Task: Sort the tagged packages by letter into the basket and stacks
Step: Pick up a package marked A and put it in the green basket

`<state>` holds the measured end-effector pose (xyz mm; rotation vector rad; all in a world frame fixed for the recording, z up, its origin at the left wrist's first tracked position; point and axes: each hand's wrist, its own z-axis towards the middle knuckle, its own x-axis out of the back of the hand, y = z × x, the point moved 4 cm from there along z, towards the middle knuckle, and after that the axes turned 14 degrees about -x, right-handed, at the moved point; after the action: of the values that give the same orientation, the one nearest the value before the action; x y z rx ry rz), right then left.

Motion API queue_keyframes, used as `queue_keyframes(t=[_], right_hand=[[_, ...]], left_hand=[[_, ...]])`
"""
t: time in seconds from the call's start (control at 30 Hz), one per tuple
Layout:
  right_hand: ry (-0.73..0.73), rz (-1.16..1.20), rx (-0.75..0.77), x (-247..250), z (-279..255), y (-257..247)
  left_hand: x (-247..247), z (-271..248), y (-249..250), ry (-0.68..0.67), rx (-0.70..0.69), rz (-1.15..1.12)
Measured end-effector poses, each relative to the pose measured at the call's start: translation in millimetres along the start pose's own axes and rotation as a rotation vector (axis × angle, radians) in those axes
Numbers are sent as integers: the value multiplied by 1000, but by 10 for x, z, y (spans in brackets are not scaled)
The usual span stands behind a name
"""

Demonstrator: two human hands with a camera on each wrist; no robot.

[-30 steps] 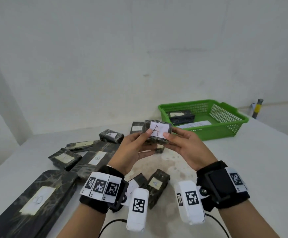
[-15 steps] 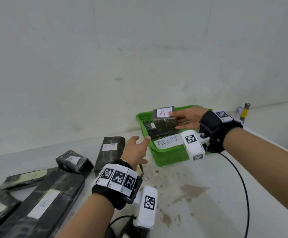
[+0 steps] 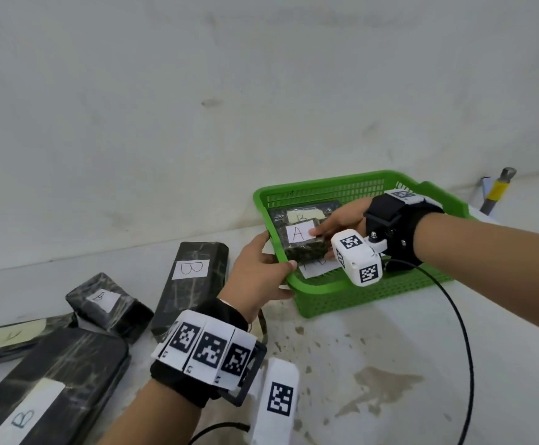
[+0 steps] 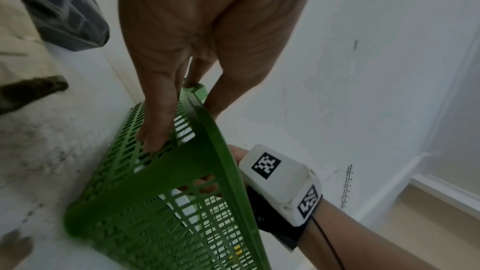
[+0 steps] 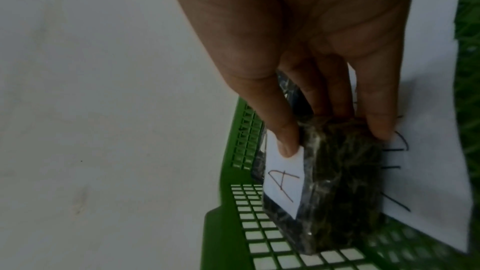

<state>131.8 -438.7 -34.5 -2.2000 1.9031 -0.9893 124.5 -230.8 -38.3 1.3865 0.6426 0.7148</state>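
A small dark package tagged A [image 3: 308, 252] is inside the green basket [image 3: 325, 184], low over a white paper sheet [image 3: 317, 268]. My right hand [image 3: 329, 228] pinches it, thumb on the tag and fingers on the far side. The right wrist view shows the same pinch, my right hand [image 5: 335, 139] holding the A package [image 5: 342, 182] near the basket's corner [image 5: 272, 243]. Behind it in the basket lies another package tagged B [image 3: 300, 215]. My left hand [image 3: 261, 268] grips the basket's left rim. In the left wrist view its fingers [image 4: 161, 122] press the basket's mesh wall [image 4: 166, 223].
Left of the basket lie B-tagged packages: a long one [image 3: 191, 284], a small one [image 3: 107, 303] and a large one [image 3: 53, 380]. A black cable [image 3: 460, 348] loops over the stained table. A yellow-banded tool [image 3: 496, 191] leans at the back right. The wall stands close behind.
My right hand carried the A package from in front of me into the basket and lowered it. My left hand let go of the package, reached forward and took the basket's rim.
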Motion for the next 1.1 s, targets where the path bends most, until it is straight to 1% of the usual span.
queue_keyframes(t=[0.17,0.3,0.37,0.53,0.63,0.67,0.77,0.87,0.93,0.97,1.03,1.1], right_hand=[[61,26,-17,36,113,5],[24,129,-51,24,107,75],[25,157,-41,21,106,85],[56,90,15,19,97,61],[75,148,51,32,-43,46],[82,147,53,47,-95,36],[166,85,60,60,-328,-8],[185,160,78,-19,-552,-11],[190,284,131,-135,-725,-4],[221,336,174,-192,-814,-11],[319,362,300,-311,-1007,-46],[345,391,445,-508,-1201,-101]], left_hand=[[17,7,-50,-9,3,-47],[17,9,-69,-17,-2,-66],[13,7,-75,-16,0,-76],[13,-16,-81,16,7,-106],[-3,-51,-88,56,23,-141],[-7,-56,-88,69,24,-137],[-2,-76,-57,94,42,-141],[58,-115,-4,104,76,-108],[183,-176,51,132,60,-45],[272,-208,85,158,34,-33],[493,-353,172,224,-23,-40],[753,-571,243,302,-74,-45]])
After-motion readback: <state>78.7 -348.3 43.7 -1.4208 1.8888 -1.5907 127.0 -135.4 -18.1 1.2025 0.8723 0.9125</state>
